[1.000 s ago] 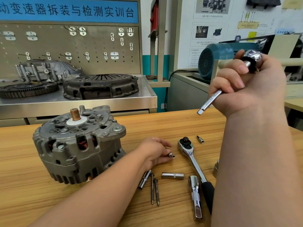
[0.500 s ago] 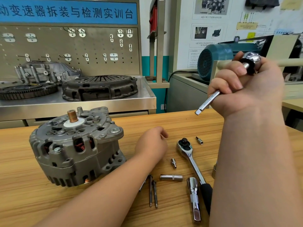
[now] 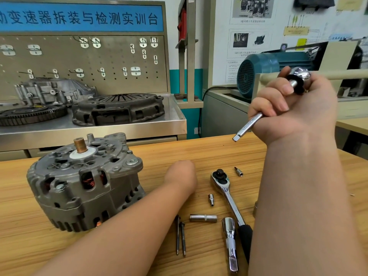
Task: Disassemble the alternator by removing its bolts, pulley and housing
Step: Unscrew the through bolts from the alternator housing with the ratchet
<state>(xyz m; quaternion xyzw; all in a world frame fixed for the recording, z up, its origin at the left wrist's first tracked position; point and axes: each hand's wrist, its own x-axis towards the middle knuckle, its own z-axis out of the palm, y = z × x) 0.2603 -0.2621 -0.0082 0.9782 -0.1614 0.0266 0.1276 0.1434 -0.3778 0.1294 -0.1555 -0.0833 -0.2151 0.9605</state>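
Observation:
The grey alternator [image 3: 85, 182] stands on the wooden table [image 3: 199, 152] with its copper shaft end up. My left hand [image 3: 181, 176] rests on the table just right of it, fingers curled under and out of sight, nothing seen in it. My right hand [image 3: 294, 110] is raised above the table and grips a chrome driver bar [image 3: 247, 126] with a black ring and a knob at the top, its square end pointing down-left. On the table lie a ratchet [image 3: 225, 188], a small socket [image 3: 211, 199], a bit adapter [image 3: 238, 171], a long socket [image 3: 203, 218], two long bolts [image 3: 180, 236] and an extension bar [image 3: 231, 244].
Behind the table stands a steel bench [image 3: 139, 124] with a clutch pressure plate [image 3: 119, 108], a flywheel [image 3: 31, 114] and a gearbox housing [image 3: 51, 90] under a pegboard. A teal motor [image 3: 264, 70] sits at the back right.
My left hand let go of the small socket, which now lies on the table, and drew back to the left with its fingers curling under. My right hand has kept the driver bar raised.

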